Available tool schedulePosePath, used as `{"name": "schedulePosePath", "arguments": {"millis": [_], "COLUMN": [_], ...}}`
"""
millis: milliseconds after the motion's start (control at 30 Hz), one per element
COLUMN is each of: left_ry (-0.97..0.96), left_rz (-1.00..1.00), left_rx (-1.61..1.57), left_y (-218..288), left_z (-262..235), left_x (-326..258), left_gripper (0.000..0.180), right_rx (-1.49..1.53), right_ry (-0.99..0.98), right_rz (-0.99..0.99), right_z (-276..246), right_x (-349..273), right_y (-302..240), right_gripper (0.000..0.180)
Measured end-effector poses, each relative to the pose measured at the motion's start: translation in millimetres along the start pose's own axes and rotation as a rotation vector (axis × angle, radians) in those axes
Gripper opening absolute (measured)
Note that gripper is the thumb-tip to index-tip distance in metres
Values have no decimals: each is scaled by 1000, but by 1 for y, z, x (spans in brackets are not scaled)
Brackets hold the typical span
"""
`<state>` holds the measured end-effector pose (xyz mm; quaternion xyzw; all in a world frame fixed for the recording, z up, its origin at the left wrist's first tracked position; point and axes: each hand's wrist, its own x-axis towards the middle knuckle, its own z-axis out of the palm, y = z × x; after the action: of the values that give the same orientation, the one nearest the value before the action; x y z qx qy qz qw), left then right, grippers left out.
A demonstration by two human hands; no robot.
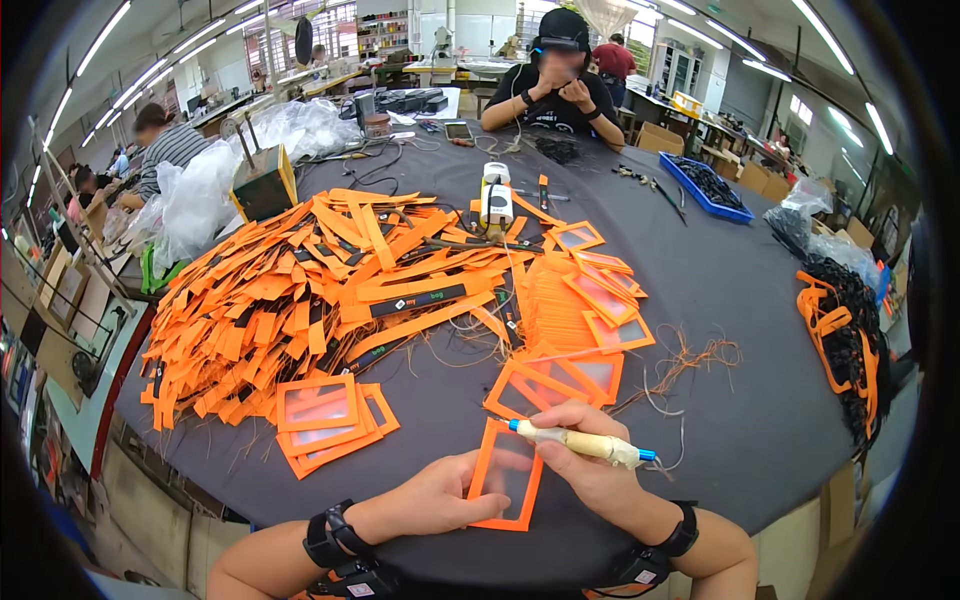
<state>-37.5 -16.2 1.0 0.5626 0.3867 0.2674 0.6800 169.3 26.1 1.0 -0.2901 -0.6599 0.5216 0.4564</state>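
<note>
My left hand (435,492) grips a small orange-bordered rectangular panel (518,482) with a clear window, near the table's front edge. Its thumb lies on the panel's face and its fingers pass behind. My right hand (605,478) is closed round a pen-like tool (580,442) with a cream wrapped handle and blue ends. The tool's tip points left, at the panel's upper edge; whether it touches cannot be told. Just beyond lie more loose panels (537,392), leading to a tall fanned stack (560,312). A smaller panel stack (318,408) sits to the left.
A big heap of orange strips (265,285) with black labels covers the left-centre. Loose threads (690,352) lie right. Behind are a white corded device (496,200), a blue tray (735,212) and a seated person (540,95). A black-and-orange bundle (845,345) lies at the right edge.
</note>
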Motion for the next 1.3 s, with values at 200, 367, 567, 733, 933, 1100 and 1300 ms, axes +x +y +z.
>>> {"name": "schedulePosePath", "arguments": {"millis": [200,367,567,733,933,1100,1300], "left_ry": [-2,-4,-3,-3,-15,-19,-63], "left_rz": [16,30,35,31,30,1,-38], "left_rx": [-9,9,4,-15,-5,57,18], "left_y": [-2,-4,-8,-7,-4,-3,-2], "left_z": [0,0,-1,-1,-1,-4,-4], "left_x": [0,1,2,1,1,-1,1], "left_gripper": [45,44,44,45,44,41,32], "right_rx": [-1,-3,-11,-13,-34,-15,-230], "right_ry": [-1,-13,-26,-12,-30,107,63], "right_rz": [16,1,-2,-10,-41,-17,-14], "right_z": [-2,-2,-2,-2,-4,-7,-5], "right_x": [0,0,0,0,1,4,5], "right_y": [0,-1,-2,-1,-4,-18,-14], "right_gripper": [22,21,20,19,19,26,21]}}
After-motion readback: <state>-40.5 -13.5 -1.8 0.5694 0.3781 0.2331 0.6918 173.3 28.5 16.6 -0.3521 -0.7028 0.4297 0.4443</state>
